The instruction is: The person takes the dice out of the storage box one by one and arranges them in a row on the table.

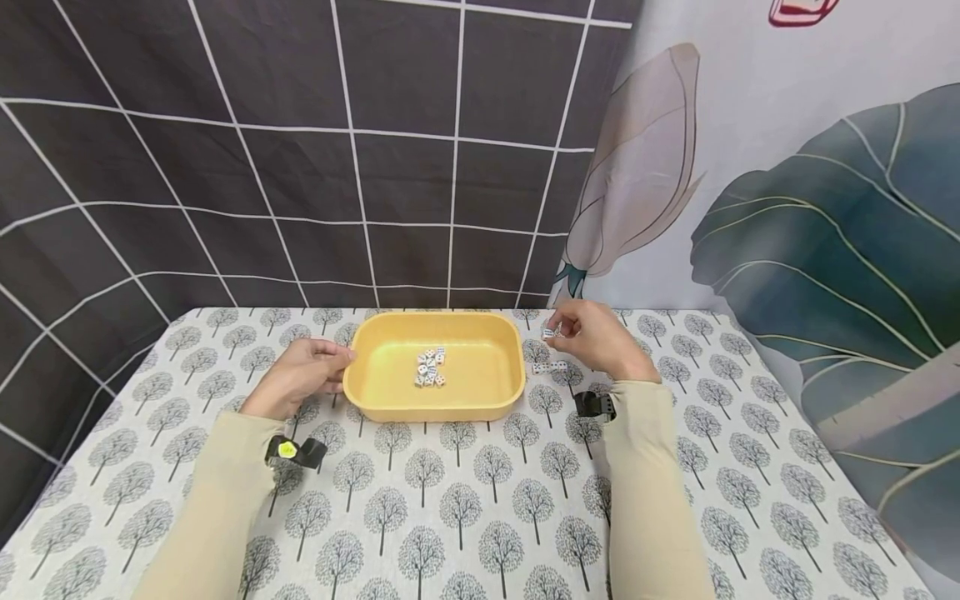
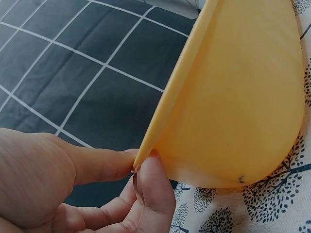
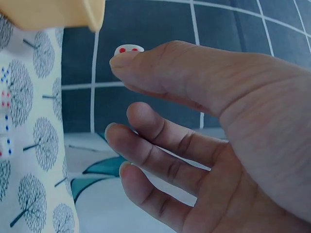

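Observation:
A yellow plastic basin (image 1: 435,412) stands on the table with several white dice (image 1: 430,368) grouped on its floor. My left hand (image 1: 303,375) pinches the basin's left rim between thumb and finger, seen close up in the left wrist view on the yellow rim (image 2: 167,97). Off the basin's right end, my right hand (image 1: 596,340) holds a white die (image 1: 548,333) at its fingertips. In the right wrist view the thumb covers most of that die (image 3: 129,49), leaving red pips showing; the other fingers are loosely bent. Below this hand lies a short row of dice (image 1: 550,367).
A white cloth with tree prints (image 1: 457,492) covers the table. Behind it hangs a dark curtain with white grid lines (image 1: 405,183). A flower-and-leaf patterned curtain (image 1: 750,150) hangs at the right. Both wrists wear black straps (image 1: 595,405).

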Demonstrator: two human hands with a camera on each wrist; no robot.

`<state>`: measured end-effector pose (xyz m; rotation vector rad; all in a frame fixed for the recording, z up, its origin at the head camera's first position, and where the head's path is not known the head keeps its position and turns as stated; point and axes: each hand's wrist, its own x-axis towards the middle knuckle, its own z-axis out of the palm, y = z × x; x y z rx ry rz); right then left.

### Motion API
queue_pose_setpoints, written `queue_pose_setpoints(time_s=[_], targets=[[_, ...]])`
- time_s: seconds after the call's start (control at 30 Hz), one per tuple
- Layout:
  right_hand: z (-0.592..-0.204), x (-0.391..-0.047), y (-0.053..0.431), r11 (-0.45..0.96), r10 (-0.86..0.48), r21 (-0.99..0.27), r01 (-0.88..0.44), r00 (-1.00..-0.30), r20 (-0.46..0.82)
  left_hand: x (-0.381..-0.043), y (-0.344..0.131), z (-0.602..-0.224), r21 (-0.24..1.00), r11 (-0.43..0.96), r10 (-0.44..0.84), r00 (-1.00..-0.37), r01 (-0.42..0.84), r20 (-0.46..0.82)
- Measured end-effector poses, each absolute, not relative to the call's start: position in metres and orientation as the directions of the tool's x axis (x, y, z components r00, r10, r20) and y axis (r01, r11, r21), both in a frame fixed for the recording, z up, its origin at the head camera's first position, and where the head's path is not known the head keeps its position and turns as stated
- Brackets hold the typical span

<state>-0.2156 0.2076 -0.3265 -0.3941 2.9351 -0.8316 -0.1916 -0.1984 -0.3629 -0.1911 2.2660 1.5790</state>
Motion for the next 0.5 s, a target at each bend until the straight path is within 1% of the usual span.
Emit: queue_pose_setpoints(time_s=[0.27,0.5], targets=[[-0.336,-0.22,0.223,0.806,-0.252,-0.552,-0.211,-0.968,0.002,-0.192,-0.198,-0.364,0.881,0.349,0.104,-0.921,-0.318,-0.374],[-0.346,-0.223,0.234,0.814,-0.243,-0.55,-0.189,-0.97,-0.026,-0.191,-0.199,-0.365,0.885,0.345,0.111,-0.922,-0.314,-0.37]])
